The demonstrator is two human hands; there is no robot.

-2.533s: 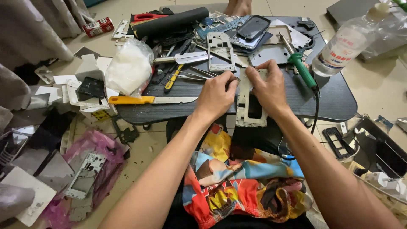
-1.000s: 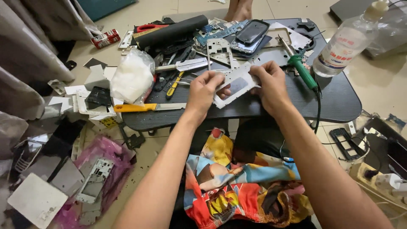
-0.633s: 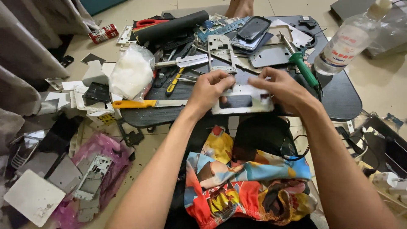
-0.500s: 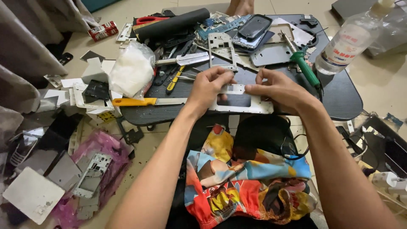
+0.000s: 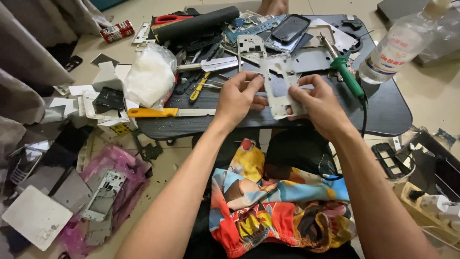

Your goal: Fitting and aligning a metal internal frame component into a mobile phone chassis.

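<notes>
Both of my hands hold a white plastic phone frame [image 5: 281,91] above the near edge of a dark low table [image 5: 388,115]. My left hand [image 5: 239,98] grips its left side. My right hand [image 5: 316,100] grips its right lower side. The frame stands roughly upright, long side pointing away from me. Just beyond it lie another white phone frame [image 5: 250,48] and a dark phone screen [image 5: 290,28].
On the table lie a green-handled soldering iron [image 5: 347,79], a yellow-handled knife [image 5: 165,112], a white plastic bag [image 5: 149,79], a black roll [image 5: 196,24] and a clear bottle [image 5: 397,45]. Phone parts and a pink bag [image 5: 108,184] litter the floor at left. A colourful cloth [image 5: 278,206] covers my lap.
The white frame lay crosswise between my hands half a second ago; now it is turned lengthwise and held more upright. Both hands stayed near the table's front edge.
</notes>
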